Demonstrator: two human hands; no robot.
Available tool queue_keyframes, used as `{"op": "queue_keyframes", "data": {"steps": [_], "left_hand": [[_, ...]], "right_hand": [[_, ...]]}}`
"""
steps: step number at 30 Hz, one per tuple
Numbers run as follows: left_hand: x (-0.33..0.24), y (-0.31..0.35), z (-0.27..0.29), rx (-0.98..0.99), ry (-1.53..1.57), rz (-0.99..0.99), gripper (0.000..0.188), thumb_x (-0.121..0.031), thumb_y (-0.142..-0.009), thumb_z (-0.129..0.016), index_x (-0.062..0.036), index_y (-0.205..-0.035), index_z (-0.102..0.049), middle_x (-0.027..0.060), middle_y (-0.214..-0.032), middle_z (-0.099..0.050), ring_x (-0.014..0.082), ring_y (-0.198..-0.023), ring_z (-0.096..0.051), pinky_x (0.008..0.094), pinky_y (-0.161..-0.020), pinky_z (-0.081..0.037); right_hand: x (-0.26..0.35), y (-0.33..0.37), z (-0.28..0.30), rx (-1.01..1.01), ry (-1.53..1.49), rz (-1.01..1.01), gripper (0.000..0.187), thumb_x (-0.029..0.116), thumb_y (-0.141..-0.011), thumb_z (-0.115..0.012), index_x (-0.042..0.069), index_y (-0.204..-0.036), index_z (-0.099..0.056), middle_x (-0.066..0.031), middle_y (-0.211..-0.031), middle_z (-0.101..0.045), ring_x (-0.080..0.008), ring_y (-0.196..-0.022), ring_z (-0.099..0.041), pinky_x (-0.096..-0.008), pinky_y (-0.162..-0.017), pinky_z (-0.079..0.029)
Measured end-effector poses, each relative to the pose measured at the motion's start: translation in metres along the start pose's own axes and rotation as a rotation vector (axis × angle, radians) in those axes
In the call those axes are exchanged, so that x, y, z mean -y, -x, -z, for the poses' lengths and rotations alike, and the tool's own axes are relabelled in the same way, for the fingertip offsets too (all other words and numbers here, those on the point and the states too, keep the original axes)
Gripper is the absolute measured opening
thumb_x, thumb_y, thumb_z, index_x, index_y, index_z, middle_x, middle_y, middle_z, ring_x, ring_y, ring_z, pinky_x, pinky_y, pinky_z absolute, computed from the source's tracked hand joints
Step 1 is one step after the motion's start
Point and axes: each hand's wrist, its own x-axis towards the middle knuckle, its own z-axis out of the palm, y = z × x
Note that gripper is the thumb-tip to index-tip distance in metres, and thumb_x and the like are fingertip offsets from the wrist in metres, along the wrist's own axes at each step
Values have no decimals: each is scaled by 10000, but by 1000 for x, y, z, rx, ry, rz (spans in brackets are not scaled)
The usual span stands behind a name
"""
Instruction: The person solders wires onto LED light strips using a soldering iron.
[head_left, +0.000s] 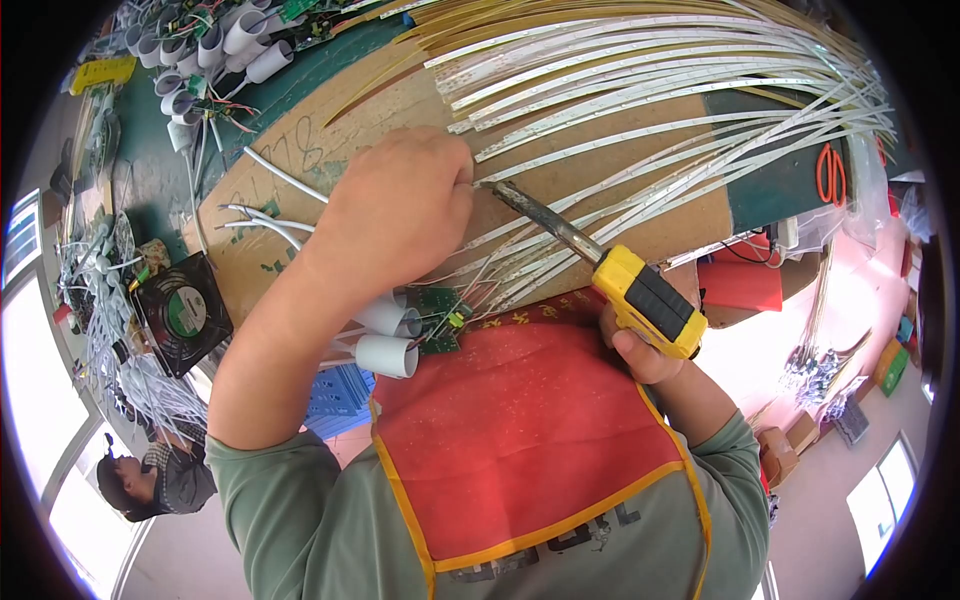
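My right hand (640, 352) grips a yellow-and-black soldering gun (655, 300) by its body. Its long, darkened metal barrel points up and left, and the tip ends beside the fingers of my left hand (405, 205). That left hand is closed, knuckles up, at the near ends of thin white LED strips (570, 147); whatever its fingers pinch is hidden beneath them. Below the left wrist lie white plastic cylinders (387, 355) and a green circuit board (438, 310) with thin wires. White cables (283, 178) with bared ends reach out left of the forearm.
Brown cardboard (300, 135) covers part of the green table. A black fan (183, 312) stands at the left edge. Wired white cylinders (245, 35) crowd the far left; orange-handled scissors (830, 175) lie right. A red apron (530, 430) hangs before me. Another person (155, 485) is lower left.
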Motion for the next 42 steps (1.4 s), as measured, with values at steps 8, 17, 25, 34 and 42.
{"op": "queue_keyframes", "data": {"steps": [8, 17, 25, 34, 42], "left_hand": [[0, 0, 1, -5, 13, 4, 97, -129, -853, -600, -33, -864, -589, 171, -886, -607, 378, -912, -587, 460, -802, -465], [-3, 1, 0, -14, -7, 21, 102, -135, -856, -603, -34, -862, -591, 166, -892, -611, 379, -913, -590, 459, -805, -468], [-2, 0, 0, -6, -7, 31, 102, -134, -854, -604, -33, -861, -593, 170, -892, -612, 381, -915, -591, 462, -800, -469], [-2, 1, -1, -10, -9, 19, 96, -126, -855, -604, -31, -861, -592, 173, -885, -611, 383, -911, -589, 464, -799, -467], [-2, 1, -1, -17, -14, 24, 102, -134, -858, -601, -32, -857, -591, 171, -878, -612, 382, -904, -589, 465, -795, -467]], "right_hand": [[-3, 8, 2, 24, -57, -21, 464, 278, -890, -684, -63, -1092, -442, -15, -619, -458, -97, -487, -429, -223, -451, -318], [-3, 5, -1, -4, -29, 6, 432, 294, -887, -692, -56, -1019, -475, -13, -608, -460, -98, -495, -438, -230, -451, -311], [-2, 3, -3, -18, -24, 0, 455, 281, -896, -696, -67, -1076, -465, -42, -605, -496, -111, -479, -464, -232, -439, -364], [-6, 3, 1, 59, -26, -4, 543, 307, -886, -715, -52, -1166, -419, -29, -625, -489, -101, -483, -436, -228, -445, -330], [5, 12, 11, 37, -10, -138, 321, 296, -880, -659, 3, -1001, -607, -46, -770, -586, -238, -693, -562, -324, -699, -456]]}}
